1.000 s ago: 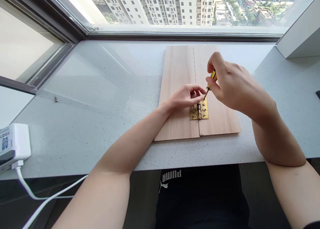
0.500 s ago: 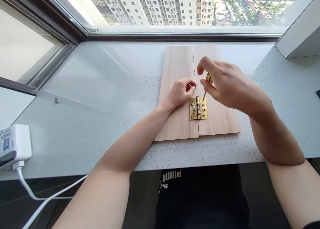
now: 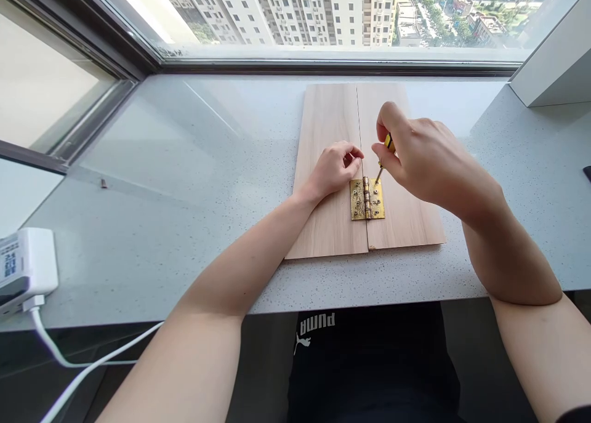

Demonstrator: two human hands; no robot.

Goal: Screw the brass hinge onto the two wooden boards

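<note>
My right hand (image 3: 418,149) is closed round the yellow and black handle of a screwdriver (image 3: 388,142). Its thin shaft slants down to the upper right screw of a brass hinge (image 3: 373,207), where the tip seems to touch. That hinge lies opened flat across the seam between two pale wooden boards, with several screws in its leaves. On the left board (image 3: 323,232), just above the hinge, rests my left hand (image 3: 338,166), fingers curled in and no object visible in them. The right board (image 3: 406,223) lies beneath my right hand.
The boards lie on a speckled light countertop (image 3: 207,164) below a window. A white power adapter (image 3: 39,263) with a cable sits at the left edge. A small brown bit (image 3: 104,183) lies farther left, and a white box-like panel (image 3: 554,60) stands back right.
My right hand has shifted slightly to the right, its fingers turned on the screwdriver handle. The tip stays at the same screw. My left hand stays in place.
</note>
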